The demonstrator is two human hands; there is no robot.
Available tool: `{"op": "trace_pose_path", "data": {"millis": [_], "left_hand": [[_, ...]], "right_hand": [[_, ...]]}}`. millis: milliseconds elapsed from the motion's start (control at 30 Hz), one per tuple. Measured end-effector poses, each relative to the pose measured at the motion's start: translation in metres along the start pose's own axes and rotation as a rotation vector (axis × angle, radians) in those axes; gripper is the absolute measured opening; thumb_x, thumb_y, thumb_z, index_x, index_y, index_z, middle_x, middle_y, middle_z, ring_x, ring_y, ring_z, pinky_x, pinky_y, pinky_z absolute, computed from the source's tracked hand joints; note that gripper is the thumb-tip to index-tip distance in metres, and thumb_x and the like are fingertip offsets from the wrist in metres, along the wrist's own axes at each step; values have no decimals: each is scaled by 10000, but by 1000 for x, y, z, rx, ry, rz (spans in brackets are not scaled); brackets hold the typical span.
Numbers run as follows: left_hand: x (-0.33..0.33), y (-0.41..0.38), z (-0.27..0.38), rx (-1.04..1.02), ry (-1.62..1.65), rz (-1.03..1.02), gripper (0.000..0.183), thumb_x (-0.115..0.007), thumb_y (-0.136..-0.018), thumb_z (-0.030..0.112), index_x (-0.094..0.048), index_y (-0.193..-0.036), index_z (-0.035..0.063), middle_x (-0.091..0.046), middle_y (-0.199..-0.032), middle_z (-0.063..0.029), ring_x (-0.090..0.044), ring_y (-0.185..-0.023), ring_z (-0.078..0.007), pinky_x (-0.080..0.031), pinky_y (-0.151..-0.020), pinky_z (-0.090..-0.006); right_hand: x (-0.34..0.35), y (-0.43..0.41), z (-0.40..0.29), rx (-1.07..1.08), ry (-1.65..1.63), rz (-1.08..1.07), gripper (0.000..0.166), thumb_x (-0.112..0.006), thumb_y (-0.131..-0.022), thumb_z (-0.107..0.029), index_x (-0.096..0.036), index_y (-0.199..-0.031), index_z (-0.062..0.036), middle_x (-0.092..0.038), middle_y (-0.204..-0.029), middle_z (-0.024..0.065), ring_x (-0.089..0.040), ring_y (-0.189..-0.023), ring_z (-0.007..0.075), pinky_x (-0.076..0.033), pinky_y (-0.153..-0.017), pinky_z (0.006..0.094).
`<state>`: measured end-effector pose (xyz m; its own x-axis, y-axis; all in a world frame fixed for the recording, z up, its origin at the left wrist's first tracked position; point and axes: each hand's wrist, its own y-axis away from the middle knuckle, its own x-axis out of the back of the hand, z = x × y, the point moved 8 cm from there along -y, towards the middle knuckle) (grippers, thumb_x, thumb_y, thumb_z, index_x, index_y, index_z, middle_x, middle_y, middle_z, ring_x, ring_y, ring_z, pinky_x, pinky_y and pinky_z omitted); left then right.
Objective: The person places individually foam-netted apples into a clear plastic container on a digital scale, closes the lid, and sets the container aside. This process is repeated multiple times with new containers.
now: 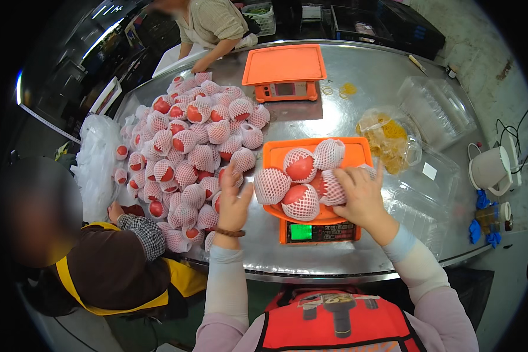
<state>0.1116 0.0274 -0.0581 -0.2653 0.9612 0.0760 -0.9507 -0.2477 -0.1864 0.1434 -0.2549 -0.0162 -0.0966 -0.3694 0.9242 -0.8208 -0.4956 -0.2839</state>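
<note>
In front of me stands an orange digital scale (pixel 286 233) with a lit green display. Several red fruits in white foam net sleeves (pixel 300 169) lie on its orange pan (pixel 273 152). My right hand (pixel 363 202) grips one netted fruit (pixel 332 187) at the right side of the pan. Another sleeve (pixel 368 170) is partly hidden behind those fingers. My left hand (pixel 233 202) is raised between the pan and a large heap of netted red fruits (pixel 200 158). Its fingers are apart and I see nothing in it.
A second orange scale (pixel 284 66) stands farther back. Rubber bands in a plastic bag (pixel 387 136) and clear plastic clamshell boxes (pixel 435 114) lie at right. A co-worker (pixel 114 268) is at left beside clear plastic bags (pixel 97 163); another person (pixel 213 26) reaches in from behind.
</note>
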Motion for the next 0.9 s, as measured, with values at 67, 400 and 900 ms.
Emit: {"op": "trace_pose_path", "data": {"millis": [67, 400, 900], "left_hand": [[35, 18, -4, 208, 78, 132, 586, -558, -926, 107, -300, -1451, 64, -431, -1379, -148, -470, -1219, -213, -381, -1002, -309], [151, 127, -60, 277, -33, 436, 399, -565, -950, 121, -456, -1313, -6, -513, -1278, -110, -524, -1132, -169, -414, -974, -296], [-10, 160, -32, 358, -47, -214, 317, -658, -878, 64, -574, -1179, 13, -631, -1058, -35, -574, -886, -79, -472, -790, -225]], "right_hand": [[27, 11, 7, -39, -97, 149, 797, -821, -556, -278, -486, -1266, -142, -538, -1179, 93, -523, -1115, 284, -161, -1069, 672], [67, 135, 105, -408, -984, 855, 961, -789, -658, -170, -241, -1436, -37, -438, -1319, 149, -514, -1171, 268, -453, -986, 380], [-21, 109, -83, 188, -810, -127, 784, -848, -536, -271, -510, -1202, -33, -575, -1110, 173, -572, -990, 367, -452, -882, 429]]}}
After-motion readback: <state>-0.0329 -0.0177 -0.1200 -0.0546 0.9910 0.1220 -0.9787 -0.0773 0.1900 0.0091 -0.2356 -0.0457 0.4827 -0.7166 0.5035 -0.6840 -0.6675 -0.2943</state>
